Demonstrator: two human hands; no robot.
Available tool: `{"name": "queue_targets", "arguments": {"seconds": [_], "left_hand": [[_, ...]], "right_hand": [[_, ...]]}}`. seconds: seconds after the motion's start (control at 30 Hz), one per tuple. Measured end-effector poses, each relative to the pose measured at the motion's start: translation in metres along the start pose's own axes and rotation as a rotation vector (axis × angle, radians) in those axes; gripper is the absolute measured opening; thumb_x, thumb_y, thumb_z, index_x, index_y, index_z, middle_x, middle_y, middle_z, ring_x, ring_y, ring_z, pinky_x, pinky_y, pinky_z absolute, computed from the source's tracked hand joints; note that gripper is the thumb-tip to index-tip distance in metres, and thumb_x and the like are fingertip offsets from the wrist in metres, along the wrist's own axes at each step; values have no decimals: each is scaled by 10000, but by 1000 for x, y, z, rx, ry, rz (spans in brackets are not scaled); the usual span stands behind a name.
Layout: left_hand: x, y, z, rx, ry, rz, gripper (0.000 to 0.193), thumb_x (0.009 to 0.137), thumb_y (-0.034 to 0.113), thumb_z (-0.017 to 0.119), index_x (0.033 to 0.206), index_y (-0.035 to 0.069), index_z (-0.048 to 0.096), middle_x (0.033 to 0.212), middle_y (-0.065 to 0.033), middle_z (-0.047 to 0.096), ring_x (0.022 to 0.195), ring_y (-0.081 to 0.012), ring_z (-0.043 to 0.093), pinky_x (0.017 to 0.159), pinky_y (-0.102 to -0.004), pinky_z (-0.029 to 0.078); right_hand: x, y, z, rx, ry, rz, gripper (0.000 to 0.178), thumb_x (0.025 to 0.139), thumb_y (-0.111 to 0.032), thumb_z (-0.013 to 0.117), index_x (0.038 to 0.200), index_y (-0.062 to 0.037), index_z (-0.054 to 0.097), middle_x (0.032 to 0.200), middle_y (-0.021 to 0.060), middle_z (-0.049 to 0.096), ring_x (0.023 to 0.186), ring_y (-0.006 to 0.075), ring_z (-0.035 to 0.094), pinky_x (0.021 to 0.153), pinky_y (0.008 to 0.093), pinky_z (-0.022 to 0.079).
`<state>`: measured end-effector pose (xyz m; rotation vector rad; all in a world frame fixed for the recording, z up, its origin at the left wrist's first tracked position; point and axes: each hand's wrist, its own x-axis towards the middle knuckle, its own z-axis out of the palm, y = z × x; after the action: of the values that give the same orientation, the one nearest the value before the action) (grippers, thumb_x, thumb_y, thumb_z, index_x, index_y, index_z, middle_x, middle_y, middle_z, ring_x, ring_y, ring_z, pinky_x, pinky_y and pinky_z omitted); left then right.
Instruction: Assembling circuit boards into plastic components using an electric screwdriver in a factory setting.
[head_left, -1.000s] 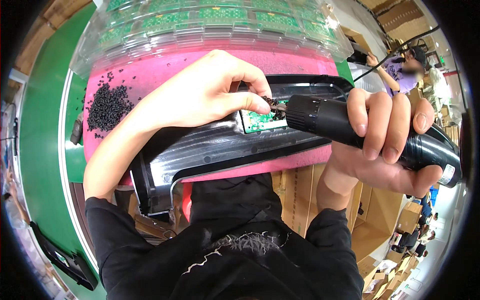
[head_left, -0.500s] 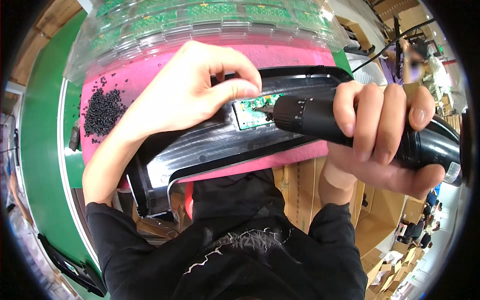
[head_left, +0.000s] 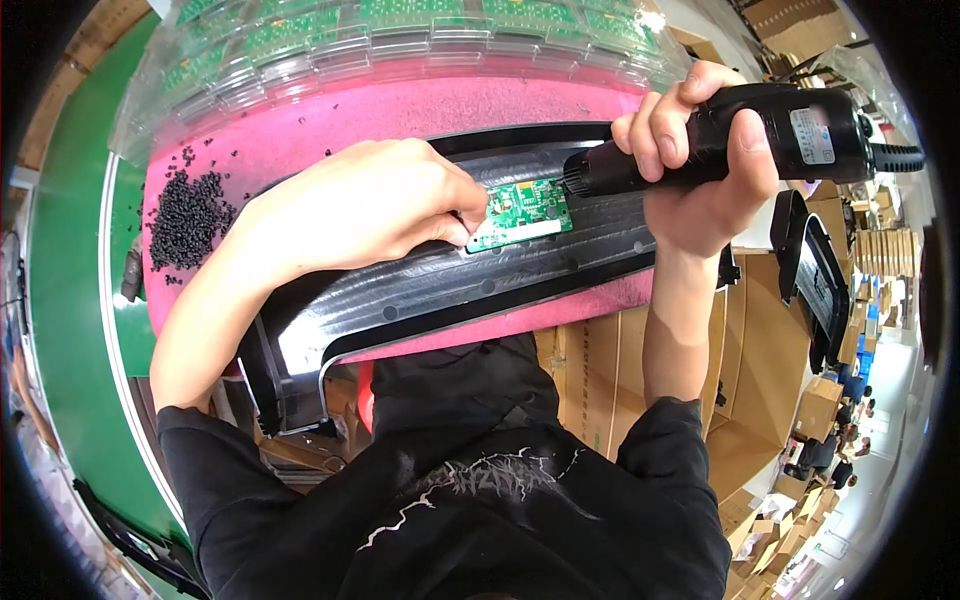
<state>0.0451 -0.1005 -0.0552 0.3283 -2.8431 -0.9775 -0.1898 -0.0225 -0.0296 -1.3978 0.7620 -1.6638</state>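
Observation:
A green circuit board [head_left: 530,208] lies inside a long black plastic housing [head_left: 440,285] in front of me. My left hand [head_left: 380,205] is at the board's left end, thumb and fingertips pinched together there. Whatever sits between those fingertips is hidden. Wrapped around a black electric screwdriver [head_left: 745,115] is my right hand [head_left: 705,205]. The screwdriver lies nearly level, its nose pointing left over the board's right end. Its bit cannot be made out. A pile of small black screws [head_left: 190,220] sits left of the housing.
Clear plastic trays [head_left: 400,45] with green boards stand along the far side of the pink mat [head_left: 390,108]. A green surface [head_left: 70,300] runs along the left. Cardboard boxes [head_left: 755,370] and another black housing [head_left: 815,280] are at the right.
The screwdriver has swung its rear end up and away, and its bit has left the middle of the board. My left hand has come down to the board's left end.

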Motion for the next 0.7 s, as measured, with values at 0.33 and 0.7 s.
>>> {"name": "queue_targets", "arguments": {"seconds": [0.33,0.7], "left_hand": [[0,4,-2,-91,-65,-130,246,826,40,640,1061,-34,650,895,-193,684,830,-338,677,727,-408,529],[3,7,-2,-63,-38,-127,288,797,8,643,1083,-18,656,875,-196,674,806,-334,673,704,-399,523]], "right_hand": [[6,6,-3,-90,1,53,371,908,-421,494,1009,-66,530,631,7,455,522,124,388,595,323,358],[5,24,-17,307,-120,108,466,842,-186,715,1170,18,454,759,115,585,620,173,578,588,305,497]]}}
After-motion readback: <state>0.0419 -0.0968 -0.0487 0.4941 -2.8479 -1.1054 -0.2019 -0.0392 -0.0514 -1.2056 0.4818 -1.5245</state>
